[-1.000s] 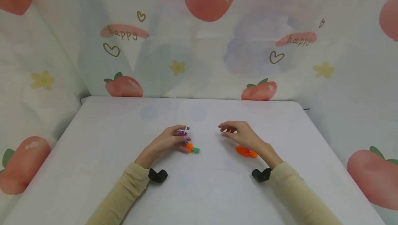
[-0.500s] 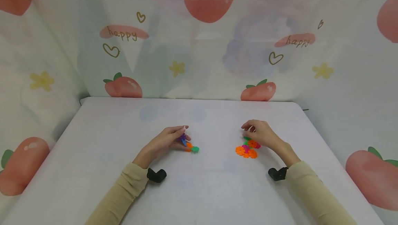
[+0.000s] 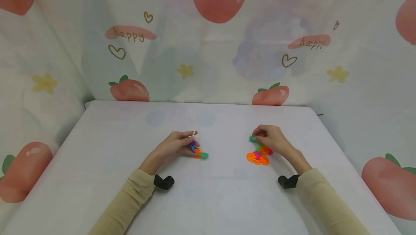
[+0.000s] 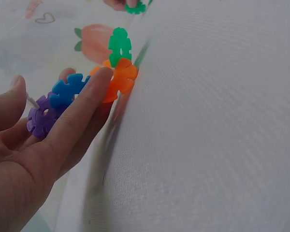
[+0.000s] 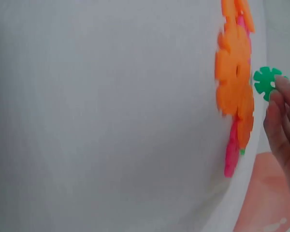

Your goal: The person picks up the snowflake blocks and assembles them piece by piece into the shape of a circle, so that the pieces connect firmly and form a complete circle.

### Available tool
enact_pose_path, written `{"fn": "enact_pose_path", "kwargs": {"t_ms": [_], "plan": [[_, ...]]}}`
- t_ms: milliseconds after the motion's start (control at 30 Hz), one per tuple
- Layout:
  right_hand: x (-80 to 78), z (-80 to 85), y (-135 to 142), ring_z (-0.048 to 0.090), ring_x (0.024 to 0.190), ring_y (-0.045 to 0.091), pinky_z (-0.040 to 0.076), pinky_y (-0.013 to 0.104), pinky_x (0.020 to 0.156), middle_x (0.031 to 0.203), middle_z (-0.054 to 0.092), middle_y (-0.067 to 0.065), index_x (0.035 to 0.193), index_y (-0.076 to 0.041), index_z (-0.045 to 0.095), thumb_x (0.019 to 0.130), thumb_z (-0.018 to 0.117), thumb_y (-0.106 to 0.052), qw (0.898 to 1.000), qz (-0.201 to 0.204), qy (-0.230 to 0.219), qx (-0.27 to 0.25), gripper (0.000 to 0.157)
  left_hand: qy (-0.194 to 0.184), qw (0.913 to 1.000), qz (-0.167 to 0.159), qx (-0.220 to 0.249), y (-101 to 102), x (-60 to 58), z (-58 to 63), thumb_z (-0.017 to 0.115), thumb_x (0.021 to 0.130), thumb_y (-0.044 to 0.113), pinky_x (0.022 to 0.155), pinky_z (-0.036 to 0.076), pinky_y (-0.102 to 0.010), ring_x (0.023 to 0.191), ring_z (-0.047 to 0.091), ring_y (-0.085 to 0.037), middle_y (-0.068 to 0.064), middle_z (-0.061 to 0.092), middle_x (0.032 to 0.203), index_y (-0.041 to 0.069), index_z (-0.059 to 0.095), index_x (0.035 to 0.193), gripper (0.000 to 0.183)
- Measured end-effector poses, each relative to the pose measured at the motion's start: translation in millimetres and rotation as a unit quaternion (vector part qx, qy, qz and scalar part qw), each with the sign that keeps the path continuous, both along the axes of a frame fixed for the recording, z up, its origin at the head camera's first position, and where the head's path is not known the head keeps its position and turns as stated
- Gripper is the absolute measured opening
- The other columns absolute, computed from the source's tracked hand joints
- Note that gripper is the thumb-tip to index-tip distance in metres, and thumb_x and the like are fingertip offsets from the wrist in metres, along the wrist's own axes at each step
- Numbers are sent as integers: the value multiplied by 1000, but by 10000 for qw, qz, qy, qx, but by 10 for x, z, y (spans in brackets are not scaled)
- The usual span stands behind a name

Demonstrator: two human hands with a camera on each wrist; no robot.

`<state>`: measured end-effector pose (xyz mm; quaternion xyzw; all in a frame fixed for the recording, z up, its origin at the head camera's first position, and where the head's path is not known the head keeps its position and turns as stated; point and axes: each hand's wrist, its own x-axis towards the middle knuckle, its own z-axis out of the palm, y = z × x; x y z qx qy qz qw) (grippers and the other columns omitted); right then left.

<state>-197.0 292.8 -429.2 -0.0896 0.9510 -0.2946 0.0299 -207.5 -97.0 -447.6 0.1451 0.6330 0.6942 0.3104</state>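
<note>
My left hand (image 3: 178,143) grips a chain of joined plastic snowflake pieces. In the left wrist view the chain runs from a purple piece (image 4: 42,116) and a blue piece (image 4: 67,91) to an orange piece (image 4: 123,77) and a green end piece (image 4: 120,47). A thin white piece (image 4: 33,100) sticks out by the thumb. My right hand (image 3: 272,138) pinches a loose green snowflake piece (image 5: 267,82) between thumb and fingertips. Just below that hand lies a small pile of orange snowflake pieces (image 3: 251,157), with pink and green ones among them.
The white-covered table (image 3: 214,199) spreads in front of both arms. A patterned cloth wall (image 3: 208,54) stands behind it and along both sides. Black wrist cameras (image 3: 164,182) sit below each hand.
My right hand has moved right, to the pile, and lifted a green snowflake piece from it. The left hand stays nearly in place, the chain turning slightly in its fingers.
</note>
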Motion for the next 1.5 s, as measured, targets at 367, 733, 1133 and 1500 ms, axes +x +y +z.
{"fn": "enact_pose_path", "kwargs": {"t_ms": [367, 733, 1133, 1500], "plan": [[-23, -2, -415, 67, 71, 23, 57, 24, 69, 81, 73, 9, 106, -7, 73, 97, 73, -15, 9923, 461, -254, -1118, 13, -6, 9998, 186, 35, 4, -5, -39, 54, 107, 10, 89, 62, -41, 96, 73, -23, -21, 72, 110, -7, 45, 150, 47], [-140, 82, -896, 71, 74, 21, 63, 32, 78, 91, 76, 12, 115, -7, 73, 100, 68, -12, 9818, 921, -268, -1637, 17, 98, 9998, 182, -37, 30, -4, -31, 57, 106, 10, 88, 63, -41, 93, 72, -24, -17, 72, 104, -7, 50, 146, 44], [-242, 155, -1396, 77, 77, 22, 64, 31, 79, 112, 73, 15, 125, 1, 70, 99, 66, -3, 9655, 1345, -307, -2207, 27, 149, 9992, 260, -268, 19, -23, -48, 57, 106, 12, 86, 63, -39, 91, 73, -23, -20, 72, 109, -5, 50, 147, 44], [-287, 157, -1635, 76, 74, 24, 64, 33, 74, 99, 77, 11, 108, -2, 76, 94, 72, 0, 9589, 1568, 374, -2335, 15, 286, 9991, 217, -224, 27, -14, -36, 55, 107, 10, 84, 64, -39, 85, 73, -22, -23, 71, 107, -9, 55, 139, 38]]}}
